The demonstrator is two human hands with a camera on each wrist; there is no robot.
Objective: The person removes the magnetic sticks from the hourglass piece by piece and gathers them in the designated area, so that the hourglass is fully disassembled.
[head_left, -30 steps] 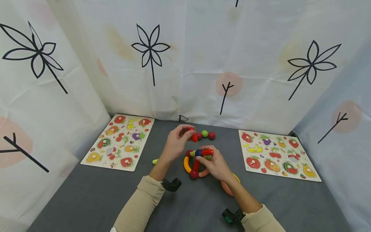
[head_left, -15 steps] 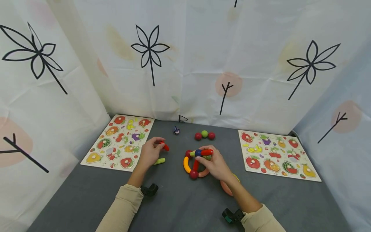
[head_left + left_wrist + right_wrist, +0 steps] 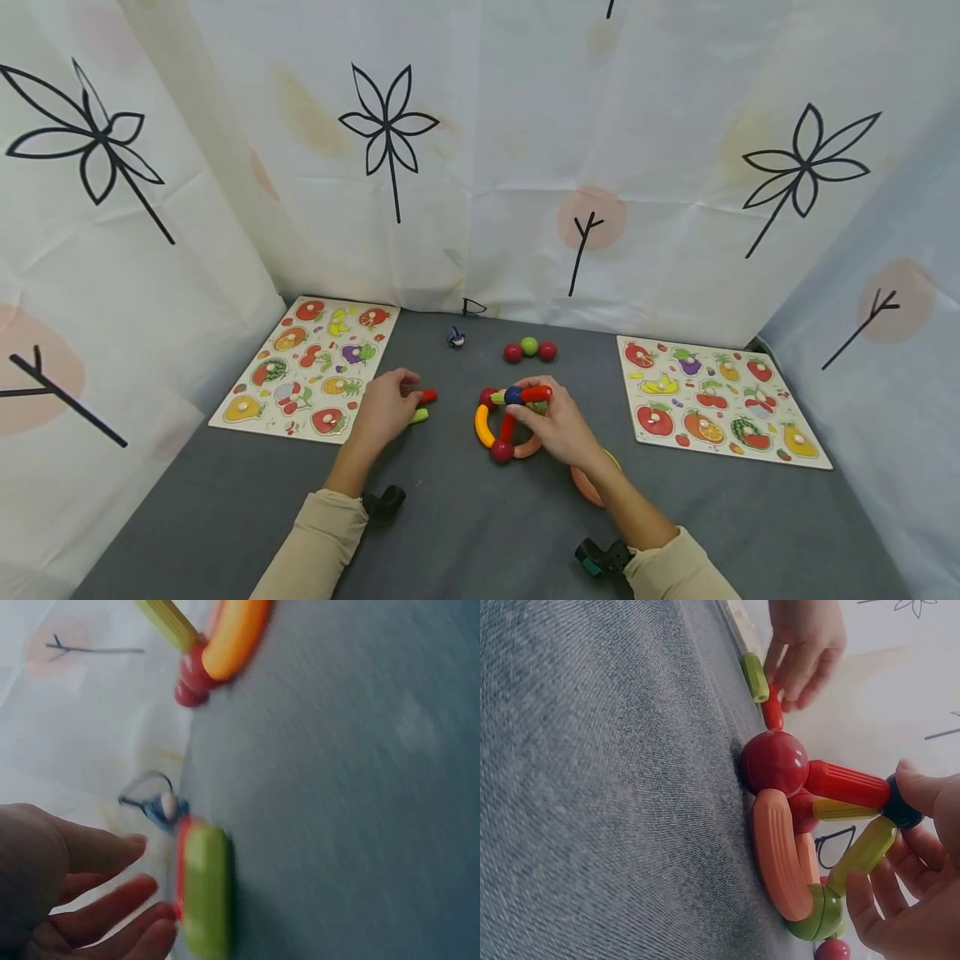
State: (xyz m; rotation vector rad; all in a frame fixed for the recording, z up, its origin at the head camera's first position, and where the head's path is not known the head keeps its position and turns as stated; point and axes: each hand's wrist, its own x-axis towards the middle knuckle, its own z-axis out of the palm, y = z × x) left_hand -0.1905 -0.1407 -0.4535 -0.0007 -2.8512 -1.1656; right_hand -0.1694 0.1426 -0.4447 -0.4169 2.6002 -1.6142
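My left hand [image 3: 386,408] is on the left side of the table, beside a red rod [image 3: 428,396] lying alongside a yellow-green rod [image 3: 418,415]. In the left wrist view its thumb and fingers are apart, near the red rod [image 3: 181,870] behind the green one. My right hand [image 3: 561,429] pinches a dark blue ball [image 3: 514,396] on top of a built frame, thumb on one side. Rods run from that ball down to a ring of balls and curved pieces, including a red ball [image 3: 775,763], a salmon curved piece [image 3: 778,851] and a green ball [image 3: 816,913].
Two red balls and a green ball [image 3: 529,346] sit in a row at the back. Left of them lies a small blue-and-white object [image 3: 455,337]. Fruit puzzle boards [image 3: 251,417] [image 3: 731,400] flank the table. Curved pieces [image 3: 585,486] lie partly under my right forearm.
My left hand has carried the red rod from the middle to the left, set it down by the yellow-green rod and let go. The right hand keeps its hold on the blue ball.
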